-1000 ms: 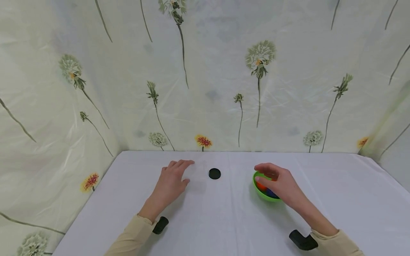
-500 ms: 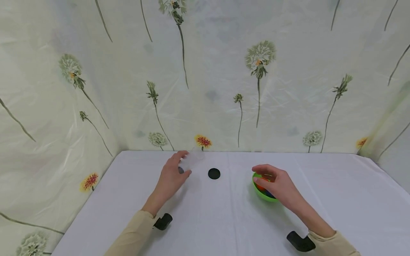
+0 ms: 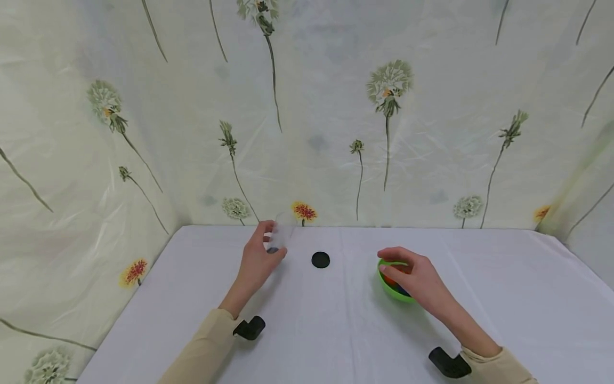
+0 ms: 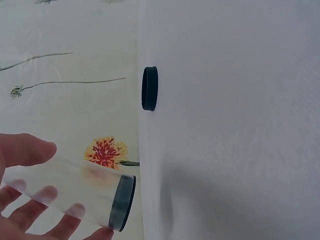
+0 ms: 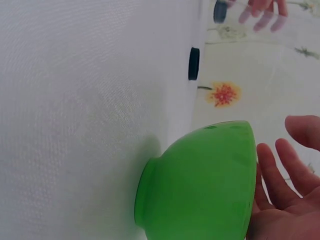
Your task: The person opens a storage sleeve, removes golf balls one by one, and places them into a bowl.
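My left hand (image 3: 254,260) grips a clear see-through cylinder (image 4: 75,182) with a dark end (image 4: 122,202). In the left wrist view, the thumb lies on one side and the fingers wrap the other. The cylinder stands nearly upright, raised near the table's far edge, dark end downward. A round black lid (image 3: 320,260) lies on the cloth to its right. My right hand (image 3: 416,273) hovers at a green bowl (image 5: 200,185), fingers loosely curved and nothing between them. Inside the bowl show an orange-red piece (image 3: 390,274) and a dark blue piece (image 3: 402,290), partly hidden by the hand.
A white cloth (image 3: 307,330) covers the table. Behind and to the left hangs a curtain (image 3: 316,106) with printed dandelions. Black camera mounts sit at both wrists, near the left sleeve (image 3: 203,341) and the right sleeve (image 3: 496,365).
My left hand has closed round the clear cylinder, lifted it off the table and turned it more upright. The right hand has barely shifted left over the bowl; the black lid stays put.
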Demonstrator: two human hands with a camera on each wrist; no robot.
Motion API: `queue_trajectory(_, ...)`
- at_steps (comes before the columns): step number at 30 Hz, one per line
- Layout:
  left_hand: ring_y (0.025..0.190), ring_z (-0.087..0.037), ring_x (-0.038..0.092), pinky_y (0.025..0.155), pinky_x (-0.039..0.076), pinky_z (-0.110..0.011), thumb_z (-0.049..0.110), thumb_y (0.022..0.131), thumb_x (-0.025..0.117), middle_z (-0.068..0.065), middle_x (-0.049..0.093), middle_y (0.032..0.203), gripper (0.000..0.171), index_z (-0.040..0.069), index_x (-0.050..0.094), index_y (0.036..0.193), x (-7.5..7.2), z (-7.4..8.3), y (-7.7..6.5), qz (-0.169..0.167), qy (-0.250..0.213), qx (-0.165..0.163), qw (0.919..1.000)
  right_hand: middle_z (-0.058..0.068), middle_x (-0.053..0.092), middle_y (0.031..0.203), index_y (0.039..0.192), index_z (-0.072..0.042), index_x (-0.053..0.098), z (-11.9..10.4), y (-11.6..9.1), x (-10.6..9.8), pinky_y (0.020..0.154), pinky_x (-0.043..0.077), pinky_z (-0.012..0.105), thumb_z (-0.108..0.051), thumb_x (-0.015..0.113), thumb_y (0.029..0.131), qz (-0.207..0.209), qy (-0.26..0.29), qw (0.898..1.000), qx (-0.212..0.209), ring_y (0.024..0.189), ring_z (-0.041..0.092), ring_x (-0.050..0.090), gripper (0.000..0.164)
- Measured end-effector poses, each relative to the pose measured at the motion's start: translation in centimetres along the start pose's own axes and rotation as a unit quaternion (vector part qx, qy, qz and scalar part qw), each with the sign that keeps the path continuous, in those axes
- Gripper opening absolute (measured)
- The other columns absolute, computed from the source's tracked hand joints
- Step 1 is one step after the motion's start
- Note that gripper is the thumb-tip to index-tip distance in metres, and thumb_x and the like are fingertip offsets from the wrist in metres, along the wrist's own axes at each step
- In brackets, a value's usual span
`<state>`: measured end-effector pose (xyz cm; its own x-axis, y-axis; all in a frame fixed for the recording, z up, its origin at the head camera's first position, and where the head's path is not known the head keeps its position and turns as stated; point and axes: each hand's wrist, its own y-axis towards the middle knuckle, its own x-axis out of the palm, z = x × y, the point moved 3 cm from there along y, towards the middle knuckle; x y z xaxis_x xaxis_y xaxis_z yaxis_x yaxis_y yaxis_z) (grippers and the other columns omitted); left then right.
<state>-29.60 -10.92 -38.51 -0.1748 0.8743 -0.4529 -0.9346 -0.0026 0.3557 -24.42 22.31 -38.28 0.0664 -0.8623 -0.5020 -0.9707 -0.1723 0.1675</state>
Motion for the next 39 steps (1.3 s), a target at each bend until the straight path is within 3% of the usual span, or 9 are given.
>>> queue_trajectory(11,0.117,-0.031,0.053,0.083,0.053,-0.045,0.009,0.086,0.075,-0.008,0.050,0.134,0.054,0.016,0.046,0.131,1.2,-0.8,0.6,-0.008,-0.063,-0.048,0.9968,0.012,0.061,0.127,0.126,-0.010,0.062,0.2,-0.4,0.0,0.083,0.051,0.023,-0.027,0.066,0.096,0.002,0.014,1.000,0.008,0.109,0.029,0.064,0.035)
queue_trajectory(21,0.115,-0.032,0.053,0.081,0.052,-0.044,0.007,0.084,0.076,-0.009,0.050,0.133,0.055,0.016,0.047,0.130,1.9,-2.7,0.8,-0.004,-0.111,-0.085,0.9902,0.013,0.061,0.126,0.125,-0.010,0.063,0.1,-0.9,0.1,0.083,0.051,0.023,-0.026,0.067,0.095,0.007,0.016,1.000,0.007,0.108,0.028,0.065,0.035)
queue_trajectory(27,0.115,-0.031,0.053,0.084,0.051,-0.044,0.007,0.083,0.077,-0.009,0.051,0.131,0.060,0.012,0.046,0.134,2.0,-3.2,1.0,-0.014,-0.127,-0.085,0.9881,0.014,0.061,0.126,0.126,-0.009,0.062,0.0,-0.9,0.1,0.083,0.051,0.022,-0.025,0.066,0.096,0.011,0.014,1.000,0.002,0.108,0.029,0.064,0.034)
queue_trajectory(35,0.120,-0.031,0.050,0.091,0.048,-0.047,0.008,0.082,0.078,-0.008,0.047,0.137,0.068,0.017,0.042,0.139,0.8,-4.3,0.1,-0.020,-0.128,-0.119,0.9844,0.008,0.061,0.125,0.126,-0.010,0.063,-0.3,0.3,1.3,0.087,0.049,0.021,-0.024,0.065,0.096,0.007,0.021,1.000,-0.007,0.113,0.027,0.061,0.032)
queue_trajectory(39,0.121,-0.030,0.052,0.091,0.049,-0.047,0.010,0.082,0.079,-0.009,0.048,0.136,0.069,0.017,0.042,0.140,0.1,-4.5,-0.1,-0.021,-0.121,-0.118,0.9855,0.008,0.061,0.126,0.127,-0.011,0.061,-0.6,0.7,1.6,0.087,0.049,0.020,-0.026,0.065,0.097,0.014,0.022,1.000,-0.011,0.114,0.027,0.060,0.034)
